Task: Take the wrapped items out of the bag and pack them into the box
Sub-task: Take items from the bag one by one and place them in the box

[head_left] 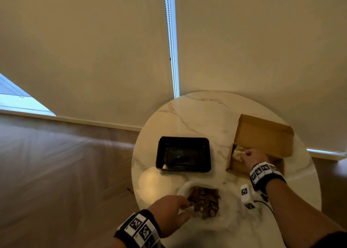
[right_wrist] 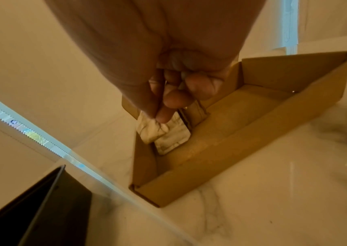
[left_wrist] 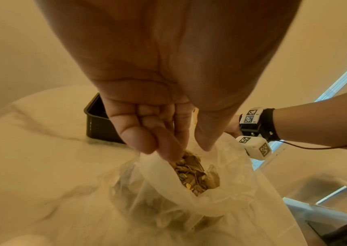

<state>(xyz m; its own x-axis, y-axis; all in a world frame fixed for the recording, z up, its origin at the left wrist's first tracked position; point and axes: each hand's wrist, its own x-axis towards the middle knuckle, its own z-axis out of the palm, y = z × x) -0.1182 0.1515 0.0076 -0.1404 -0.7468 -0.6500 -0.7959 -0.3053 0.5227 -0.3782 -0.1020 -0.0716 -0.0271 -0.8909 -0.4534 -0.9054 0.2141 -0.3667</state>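
Head view: wrapped item (head_left: pixel 238 154) under right hand (head_left: pixel 252 158).

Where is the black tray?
In the head view the black tray sits mid-table, left of the box and behind the bag.

Right hand (right_wrist: pixel 168 79) over an open cardboard box (right_wrist: pixel 220 166) on a marble table (right_wrist: pixel 284 191).

The thumb and fingers (right_wrist: pixel 176 99) are curled and pinch the top of a wrapped item (right_wrist: pixel 150 131) in pale crinkled paper, held at the box's near-left end. A second wrapped item (right_wrist: pixel 173 141) lies just beside it, touching, on the box floor; a third packet (right_wrist: pixel 195 113) sits behind them, partly hidden by the hand. The rest of the floor is bare cardboard. A black tray (right_wrist: pixel 42 208) occupies the lower left corner, apart from the box.
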